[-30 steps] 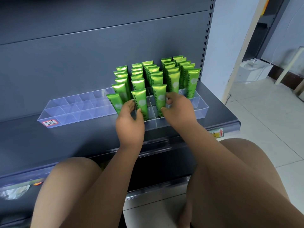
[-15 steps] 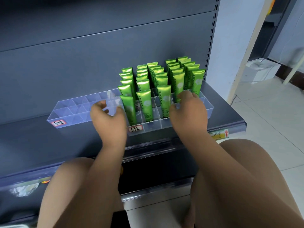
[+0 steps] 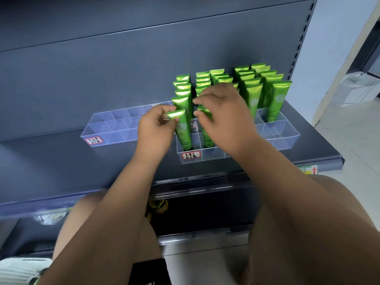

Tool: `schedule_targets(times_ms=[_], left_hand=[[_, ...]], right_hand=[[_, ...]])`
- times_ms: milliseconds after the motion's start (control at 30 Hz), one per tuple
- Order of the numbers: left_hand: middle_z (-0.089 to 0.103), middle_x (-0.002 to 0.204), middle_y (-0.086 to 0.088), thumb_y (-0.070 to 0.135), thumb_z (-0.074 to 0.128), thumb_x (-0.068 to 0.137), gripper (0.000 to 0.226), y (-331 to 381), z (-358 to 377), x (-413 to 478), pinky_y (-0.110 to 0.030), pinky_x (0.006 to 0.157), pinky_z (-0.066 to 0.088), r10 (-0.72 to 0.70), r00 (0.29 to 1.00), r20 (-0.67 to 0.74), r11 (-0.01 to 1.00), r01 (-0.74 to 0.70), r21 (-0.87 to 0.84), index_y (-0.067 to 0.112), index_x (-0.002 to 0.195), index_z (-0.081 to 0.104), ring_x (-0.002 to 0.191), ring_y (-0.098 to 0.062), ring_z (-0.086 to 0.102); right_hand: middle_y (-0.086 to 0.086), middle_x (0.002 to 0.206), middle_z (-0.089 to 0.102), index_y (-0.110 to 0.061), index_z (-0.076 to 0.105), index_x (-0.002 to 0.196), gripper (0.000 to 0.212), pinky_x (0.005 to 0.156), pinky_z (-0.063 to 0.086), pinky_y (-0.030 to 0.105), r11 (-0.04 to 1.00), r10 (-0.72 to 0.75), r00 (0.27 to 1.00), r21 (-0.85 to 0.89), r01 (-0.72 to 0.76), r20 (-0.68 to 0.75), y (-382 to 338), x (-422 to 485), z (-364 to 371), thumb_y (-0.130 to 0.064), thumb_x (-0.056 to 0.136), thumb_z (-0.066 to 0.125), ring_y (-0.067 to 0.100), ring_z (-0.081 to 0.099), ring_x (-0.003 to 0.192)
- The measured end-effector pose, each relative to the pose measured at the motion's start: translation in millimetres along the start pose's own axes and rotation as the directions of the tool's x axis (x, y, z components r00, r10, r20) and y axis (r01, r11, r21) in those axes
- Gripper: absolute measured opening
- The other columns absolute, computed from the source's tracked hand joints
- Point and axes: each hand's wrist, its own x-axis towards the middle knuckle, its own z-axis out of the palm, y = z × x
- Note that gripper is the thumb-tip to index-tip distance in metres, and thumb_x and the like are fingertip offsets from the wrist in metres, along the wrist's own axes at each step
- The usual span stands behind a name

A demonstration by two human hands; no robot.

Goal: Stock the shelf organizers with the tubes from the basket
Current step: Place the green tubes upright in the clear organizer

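Two clear divided organizers sit on the dark shelf: a left organizer [image 3: 107,128] with bare cells and a right organizer [image 3: 285,132] holding several upright green tubes [image 3: 277,99]. My left hand [image 3: 154,128] pinches the flat top of the front-left green tube [image 3: 182,128], which stands in a front cell. My right hand [image 3: 224,118] grips the top of the neighbouring front tube [image 3: 207,134], hiding most of it. No basket is in view.
The dark shelf [image 3: 51,161] ends at a front lip with a price tag [image 3: 308,170] at the right. Red-edged labels [image 3: 93,140] mark both organizers. A lower shelf lies behind my knees. White tiled floor [image 3: 353,145] lies to the right.
My left hand has come back from the left organizer to the front-left tube and pinched it. My right hand has moved left and up onto the neighbouring tube.
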Motion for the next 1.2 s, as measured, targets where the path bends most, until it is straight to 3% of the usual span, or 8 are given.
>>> schedule_targets(times_ms=[167, 233, 467, 667, 767, 933, 1067, 1200], left_hand=[[0.064, 0.087, -0.01, -0.008, 0.058, 0.094, 0.027, -4.5, -5.8, 4.6, -0.045, 0.078, 0.057, -0.029, 0.999, 0.025, 0.999, 0.03, -0.022, 0.018, 0.099, 0.065, 0.077, -0.017, 0.058], [0.066, 0.086, -0.003, -0.009, 0.055, 0.095, 0.027, -4.7, -6.3, 5.2, -0.048, 0.081, 0.056, -0.017, 0.999, 0.051, 1.0, 0.017, -0.014, 0.016, 0.101, 0.065, 0.078, -0.015, 0.059], [0.065, 0.087, 0.003, -0.008, 0.058, 0.093, 0.029, -7.8, -4.2, 5.0, -0.019, 0.073, 0.05, 0.01, 0.999, 0.046, 1.0, -0.01, -0.006, 0.015, 0.107, 0.067, 0.075, -0.005, 0.058], [0.063, 0.095, 0.006, -0.004, 0.061, 0.093, 0.03, -5.1, -4.4, 2.1, -0.012, 0.079, 0.047, 0.01, 0.999, 0.049, 1.0, -0.011, 0.016, 0.016, 0.116, 0.065, 0.086, -0.005, 0.062], [0.068, 0.105, 0.004, 0.007, 0.063, 0.095, 0.031, 1.0, -6.5, -4.6, -0.009, 0.083, 0.047, 0.037, 0.999, 0.013, 0.992, -0.039, 0.117, 0.013, 0.125, 0.062, 0.097, -0.004, 0.065], [0.062, 0.139, 0.001, 0.035, 0.05, 0.106, 0.04, 15.5, -33.1, -30.5, -0.033, 0.107, 0.043, 0.11, 0.993, -0.029, 0.922, -0.091, 0.377, 0.014, 0.138, 0.057, 0.13, -0.015, 0.053], [0.049, 0.152, 0.0, 0.048, 0.037, 0.107, 0.053, 23.2, -75.7, -53.0, -0.038, 0.117, 0.033, 0.032, 0.997, -0.072, 0.872, 0.007, 0.49, 0.014, 0.145, 0.05, 0.145, -0.019, 0.038], [0.041, 0.159, -0.01, 0.06, 0.025, 0.099, 0.074, 16.6, -144.9, -87.3, -0.047, 0.123, 0.026, 0.165, 0.947, -0.274, 0.688, 0.089, 0.72, 0.009, 0.148, 0.046, 0.153, -0.031, 0.025]], right_hand=[[0.004, 0.102, 0.071, -0.01, 0.077, 0.096, 0.025, 0.098, 0.048, 0.038, 0.993, -0.034, 0.986, -0.103, 0.051, 0.162, -3.0, 14.7, 19.6, -0.028, 0.081, 0.07, 0.031, 0.058, 0.114], [0.005, 0.1, 0.072, -0.009, 0.078, 0.094, 0.023, 0.098, 0.048, 0.038, 0.993, -0.022, 0.983, -0.109, 0.043, 0.184, -5.3, 16.7, 24.2, -0.026, 0.081, 0.069, 0.031, 0.059, 0.113], [0.006, 0.091, 0.066, -0.007, 0.073, 0.087, 0.016, 0.079, 0.053, 0.04, 0.992, 0.09, 0.977, -0.105, -0.071, 0.193, -10.2, 16.1, 33.1, -0.016, 0.082, 0.061, 0.027, 0.057, 0.105], [0.008, 0.092, 0.067, -0.005, 0.073, 0.092, 0.016, 0.081, 0.054, 0.041, 0.99, 0.095, 0.979, -0.119, -0.075, 0.177, -11.5, 11.7, 34.7, -0.015, 0.082, 0.065, 0.028, 0.058, 0.105], [0.008, 0.106, 0.07, -0.007, 0.072, 0.103, 0.024, 0.102, 0.048, 0.04, 0.99, 0.061, 0.986, -0.133, -0.04, 0.156, -15.2, 7.5, 31.2, -0.021, 0.087, 0.062, 0.032, 0.055, 0.126], [0.009, 0.134, 0.065, -0.007, 0.064, 0.13, 0.045, 0.114, 0.039, 0.044, 0.995, 0.056, 0.998, -0.089, -0.054, 0.02, -51.3, 2.2, 20.9, -0.037, 0.103, 0.045, 0.032, 0.046, 0.141], [0.008, 0.153, 0.049, -0.01, 0.049, 0.146, 0.062, 0.12, 0.031, 0.044, 0.987, 0.152, 0.98, 0.022, -0.156, 0.129, -97.8, 6.1, 14.7, -0.051, 0.103, 0.029, 0.028, 0.036, 0.148], [0.008, 0.156, 0.045, -0.01, 0.045, 0.149, 0.066, 0.122, 0.028, 0.042, 0.979, 0.09, 0.974, 0.159, -0.125, 0.208, -171.6, 7.7, 20.1, -0.053, 0.102, 0.027, 0.026, 0.034, 0.149]])
